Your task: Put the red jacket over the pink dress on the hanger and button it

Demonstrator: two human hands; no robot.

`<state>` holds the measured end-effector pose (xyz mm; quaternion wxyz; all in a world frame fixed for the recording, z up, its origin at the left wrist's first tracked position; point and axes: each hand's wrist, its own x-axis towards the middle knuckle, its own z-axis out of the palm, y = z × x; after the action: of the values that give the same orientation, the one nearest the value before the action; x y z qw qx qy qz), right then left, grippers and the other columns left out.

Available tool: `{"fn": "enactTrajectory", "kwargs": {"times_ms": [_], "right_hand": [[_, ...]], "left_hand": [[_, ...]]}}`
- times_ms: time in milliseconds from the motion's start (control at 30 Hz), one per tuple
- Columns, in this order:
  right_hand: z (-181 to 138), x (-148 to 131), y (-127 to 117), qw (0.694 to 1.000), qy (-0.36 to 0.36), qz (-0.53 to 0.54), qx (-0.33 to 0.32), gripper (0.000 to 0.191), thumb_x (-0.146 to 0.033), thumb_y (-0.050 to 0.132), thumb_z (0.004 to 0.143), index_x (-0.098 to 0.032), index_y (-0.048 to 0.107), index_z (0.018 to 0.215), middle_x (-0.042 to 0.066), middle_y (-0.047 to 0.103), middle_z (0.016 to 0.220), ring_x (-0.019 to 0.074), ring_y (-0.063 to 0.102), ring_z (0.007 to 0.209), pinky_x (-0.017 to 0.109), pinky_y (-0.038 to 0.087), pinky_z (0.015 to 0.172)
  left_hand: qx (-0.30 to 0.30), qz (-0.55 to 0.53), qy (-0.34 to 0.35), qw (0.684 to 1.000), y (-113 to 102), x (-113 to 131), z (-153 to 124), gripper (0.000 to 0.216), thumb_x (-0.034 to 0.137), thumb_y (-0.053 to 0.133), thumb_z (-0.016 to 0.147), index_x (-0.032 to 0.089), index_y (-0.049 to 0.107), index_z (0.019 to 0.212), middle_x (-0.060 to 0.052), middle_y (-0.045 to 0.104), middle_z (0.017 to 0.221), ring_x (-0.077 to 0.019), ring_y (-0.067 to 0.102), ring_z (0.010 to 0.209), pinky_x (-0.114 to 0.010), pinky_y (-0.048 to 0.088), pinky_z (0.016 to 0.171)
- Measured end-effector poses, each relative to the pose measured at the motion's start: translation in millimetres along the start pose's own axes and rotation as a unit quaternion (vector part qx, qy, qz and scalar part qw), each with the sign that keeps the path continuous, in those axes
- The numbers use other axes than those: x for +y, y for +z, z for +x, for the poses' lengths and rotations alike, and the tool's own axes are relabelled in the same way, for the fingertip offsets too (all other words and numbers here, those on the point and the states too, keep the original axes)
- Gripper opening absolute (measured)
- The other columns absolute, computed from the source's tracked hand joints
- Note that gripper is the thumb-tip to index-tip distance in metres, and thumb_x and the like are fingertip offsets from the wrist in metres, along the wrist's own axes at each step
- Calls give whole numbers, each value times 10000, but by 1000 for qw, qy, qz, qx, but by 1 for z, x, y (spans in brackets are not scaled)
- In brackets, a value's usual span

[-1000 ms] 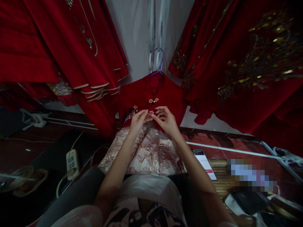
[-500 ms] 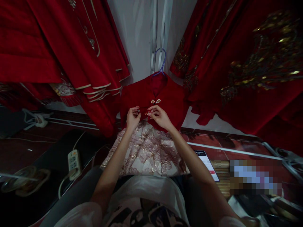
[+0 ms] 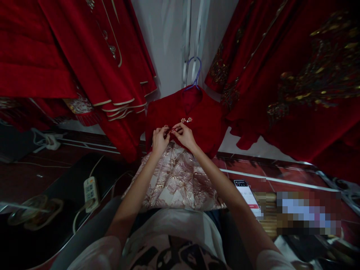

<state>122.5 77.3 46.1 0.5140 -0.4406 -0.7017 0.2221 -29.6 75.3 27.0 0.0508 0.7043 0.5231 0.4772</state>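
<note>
A red top (image 3: 209, 112) with a stand collar hangs on a purple hanger (image 3: 197, 77) in front of me. Near its neck sits a fastened beaded frog button (image 3: 186, 120). Below that, my left hand (image 3: 161, 139) is closed on one half of a second frog button at the left front edge. My right hand (image 3: 183, 135) pinches the other half, a small loop (image 3: 170, 131), close against the left fingertips. Whether loop and knot are joined is hidden by the fingers. A pale pink brocade skirt (image 3: 180, 176) with metallic flowers spreads beneath the top, across my lap.
Red garments (image 3: 112, 67) with pale piping hang at left, and red garments with gold sequins (image 3: 323, 75) at right. A power strip (image 3: 91, 193) lies on a black surface at left. A phone (image 3: 247, 197) rests on a slatted wooden surface at right, beside a blurred patch.
My right hand has moved left with the loop, closing the gap to my left hand. The whole view has shifted slightly.
</note>
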Motion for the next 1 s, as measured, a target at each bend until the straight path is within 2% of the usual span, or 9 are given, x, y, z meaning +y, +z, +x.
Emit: {"fn": "enactTrajectory", "kwargs": {"times_ms": [100,233,300,400,567,667,833,1000], "right_hand": [[-3,4,-3,1000,-1,13,-7,130,-213,602,785,-198,609,915,14,647,910,117,609,773,235,510,684],[-5,6,-5,999,18,26,-5,129,-219,615,778,-197,611,906,6,642,873,107,601,713,226,506,645],[-4,7,-6,999,18,37,5,126,-221,632,769,-197,612,891,4,645,862,110,610,728,226,506,655],[-1,7,-3,998,24,58,21,134,-229,654,759,-194,605,878,0,645,826,113,616,717,225,503,646],[6,5,7,996,36,69,50,137,-228,656,761,-195,587,874,5,660,851,107,615,705,219,491,627],[7,3,11,997,33,56,48,117,-215,643,770,-194,586,871,6,663,856,104,609,702,220,487,643],[3,1,13,998,15,22,55,99,-241,620,802,-196,583,882,6,657,853,104,598,688,229,485,664],[-1,-1,21,995,-24,-11,95,26,-217,552,844,-203,571,853,6,638,869,106,590,709,234,488,687]], "left_hand": [[-8,60,43,997,-2,3,-3,321,185,555,821,213,673,1118,-122,608,1039,-286,542,1001,-435,453,916],[-22,70,68,995,1,4,-6,367,153,520,835,177,647,1179,-116,621,1110,-267,539,1034,-407,455,941],[-6,33,47,998,3,2,-6,331,154,545,819,171,664,1127,-101,647,1061,-240,568,990,-386,472,921],[15,-79,-20,997,6,0,-3,245,171,597,784,175,688,1011,-68,684,969,-179,619,848,-335,508,840],[9,-279,-114,954,8,-4,5,253,262,682,735,136,701,953,-83,724,914,-154,667,785,-291,535,771],[8,-304,-119,945,7,-7,7,280,307,694,728,127,713,942,-89,734,897,-156,678,781,-298,543,777],[8,-283,-99,954,7,-14,7,255,279,679,728,135,727,934,-86,744,910,-159,689,776,-322,554,801],[1,-304,-105,947,6,-17,9,219,301,709,706,137,727,849,-81,744,867,-175,693,777,-352,553,822]]}}
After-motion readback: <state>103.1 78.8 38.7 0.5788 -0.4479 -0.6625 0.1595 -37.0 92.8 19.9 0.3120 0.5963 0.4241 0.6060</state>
